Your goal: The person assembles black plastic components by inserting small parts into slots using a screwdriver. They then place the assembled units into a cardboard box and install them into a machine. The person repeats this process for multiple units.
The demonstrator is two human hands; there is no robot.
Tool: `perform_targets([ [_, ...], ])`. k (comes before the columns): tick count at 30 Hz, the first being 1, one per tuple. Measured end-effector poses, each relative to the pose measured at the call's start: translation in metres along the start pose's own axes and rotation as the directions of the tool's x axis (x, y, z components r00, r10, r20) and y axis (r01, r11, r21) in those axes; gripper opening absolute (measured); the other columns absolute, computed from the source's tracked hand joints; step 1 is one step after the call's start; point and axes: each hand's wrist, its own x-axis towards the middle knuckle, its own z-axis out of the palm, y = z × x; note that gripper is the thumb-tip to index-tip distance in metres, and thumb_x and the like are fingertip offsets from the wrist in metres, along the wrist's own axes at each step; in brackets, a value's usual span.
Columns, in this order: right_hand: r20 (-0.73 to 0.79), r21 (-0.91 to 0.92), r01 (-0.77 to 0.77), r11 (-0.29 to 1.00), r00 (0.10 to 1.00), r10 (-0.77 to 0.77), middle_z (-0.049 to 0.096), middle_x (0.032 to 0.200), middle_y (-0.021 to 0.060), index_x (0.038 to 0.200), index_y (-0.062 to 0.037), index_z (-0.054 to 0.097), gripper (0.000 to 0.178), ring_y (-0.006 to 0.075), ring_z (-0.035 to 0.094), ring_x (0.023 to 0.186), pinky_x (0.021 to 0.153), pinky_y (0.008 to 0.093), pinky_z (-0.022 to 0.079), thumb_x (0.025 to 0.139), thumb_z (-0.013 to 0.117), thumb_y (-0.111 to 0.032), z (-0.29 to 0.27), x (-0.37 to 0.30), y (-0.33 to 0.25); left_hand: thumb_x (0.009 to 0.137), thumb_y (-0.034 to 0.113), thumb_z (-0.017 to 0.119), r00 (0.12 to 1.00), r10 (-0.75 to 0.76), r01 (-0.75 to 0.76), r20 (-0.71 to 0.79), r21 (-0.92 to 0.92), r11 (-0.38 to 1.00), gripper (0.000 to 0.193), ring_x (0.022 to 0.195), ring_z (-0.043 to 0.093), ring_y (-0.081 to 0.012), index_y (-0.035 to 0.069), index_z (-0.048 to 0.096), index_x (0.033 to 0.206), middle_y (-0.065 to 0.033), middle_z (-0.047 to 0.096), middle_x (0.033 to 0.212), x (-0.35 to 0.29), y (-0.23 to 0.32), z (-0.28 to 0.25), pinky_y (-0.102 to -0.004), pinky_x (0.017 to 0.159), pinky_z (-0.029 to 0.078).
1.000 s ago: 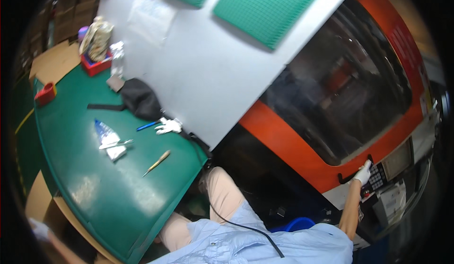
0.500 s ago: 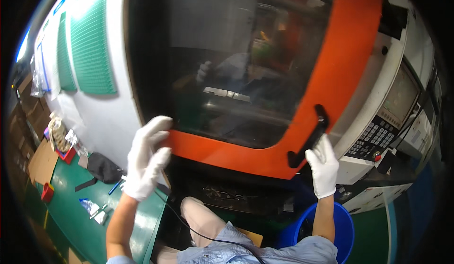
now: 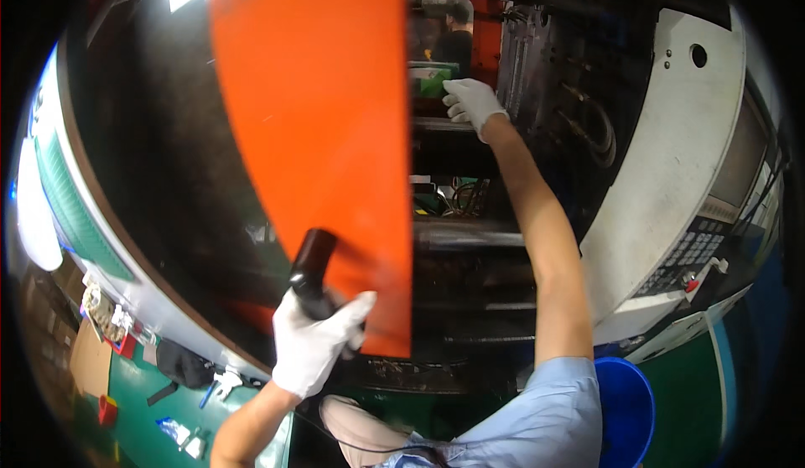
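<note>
My left hand (image 3: 312, 344), in a white glove, is wrapped round the black handle (image 3: 313, 267) of the orange sliding door (image 3: 327, 124). That door stands partly drawn to the left, and its right edge borders an opening into the machine. Through this opening reaches my right arm. My gloved right hand (image 3: 474, 106) is deep inside, its fingers a little bent and apart, pointing left. Just beyond its fingertips is a small green thing (image 3: 432, 82); whether they touch, I cannot tell. To the right of that hand are dark metal plates with hoses (image 3: 599, 132).
Horizontal metal bars (image 3: 470, 235) cross the opening. A pale control panel (image 3: 689, 254) with keys and a red button stands right. Below it is a blue bin (image 3: 627, 409). A green table (image 3: 142, 430) at left bears a black pouch (image 3: 183, 364) and small items.
The orange door has slid left, uncovering the machine's inside. My left hand has come onto its handle, while my right hand has left the handle area and reached in through the opening.
</note>
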Motion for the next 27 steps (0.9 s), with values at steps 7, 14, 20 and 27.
perform_targets([
  [7, -0.15, 0.446, -0.193, 0.874, 0.946, 0.286, 0.065, 0.093, 0.0117, 0.113, -0.0022, 0.06, 0.031, 0.0227, 0.062, 0.067, 0.056, 0.0353, 0.054, 0.096, 0.066, -0.028, 0.045, 0.146, 0.061, 0.095, 0.003, 0.057, 0.881, 0.188, -0.17, -0.433, 0.08, 0.982, 0.02, 0.031, 0.042, -0.0157, 0.007, 0.045, 0.079, -0.0058, 0.046, 0.046, 0.016, -0.014, -0.03, -0.0289, 0.032, 0.037],
  [14, -0.16, 0.71, -0.125, 0.693, 0.929, 0.333, 0.065, 0.106, 0.0103, 0.124, -0.0037, 0.059, 0.039, 0.0251, 0.066, 0.089, 0.08, 0.0406, 0.058, 0.098, 0.064, -0.033, 0.064, 0.239, 0.09, 0.093, 0.011, 0.059, 0.789, 0.216, -0.231, -0.575, 0.047, 0.972, 0.024, 0.029, 0.034, -0.0104, 0.011, 0.039, 0.082, 0.001, 0.035, 0.044, 0.032, -0.036, -0.05, -0.0267, 0.028, 0.028],
  [20, -0.216, 0.765, 0.056, 0.641, 0.961, 0.173, 0.065, 0.12, 0.015, 0.125, -0.0005, 0.058, 0.034, 0.0316, 0.063, 0.113, 0.098, 0.0383, 0.052, 0.103, 0.054, -0.026, 0.07, 0.27, 0.079, 0.094, 0.011, 0.059, 0.805, 0.269, -0.282, -0.529, 0.057, 0.958, 0.02, 0.029, 0.032, -0.0098, 0.01, 0.041, 0.084, 0.0016, 0.033, 0.043, 0.032, -0.044, -0.06, -0.0253, 0.028, 0.027],
  [27, -0.388, 0.837, 0.398, 0.375, 0.916, -0.106, 0.069, 0.103, 0.0146, 0.111, 0.0039, 0.062, 0.027, 0.0279, 0.069, 0.089, 0.075, 0.037, 0.054, 0.101, 0.053, -0.019, 0.035, 0.329, 0.02, 0.095, 0.015, 0.059, 0.815, 0.248, -0.284, -0.523, 0.01, 0.959, 0.016, 0.031, 0.031, -0.0088, 0.009, 0.047, 0.087, 0.002, 0.035, 0.045, 0.035, -0.045, -0.066, -0.0248, 0.03, 0.026],
])
